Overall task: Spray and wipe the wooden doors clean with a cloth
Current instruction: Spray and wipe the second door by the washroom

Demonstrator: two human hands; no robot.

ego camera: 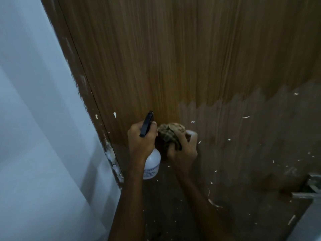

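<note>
A brown wooden door (173,58) with vertical grain fills most of the view, flecked with white paint low down. My left hand (140,143) grips the neck of a white spray bottle (152,164), whose black trigger head (146,124) points up toward the door. Right beside it, my right hand (184,150) clutches a bunched brownish patterned cloth (171,133) and presses it against the door's lower part. The two hands nearly touch.
A white wall (34,119) stands to the left, meeting the door frame (90,105), which is chipped and smeared with white paint. A metal fitting (311,188) shows at the lower right edge of the door.
</note>
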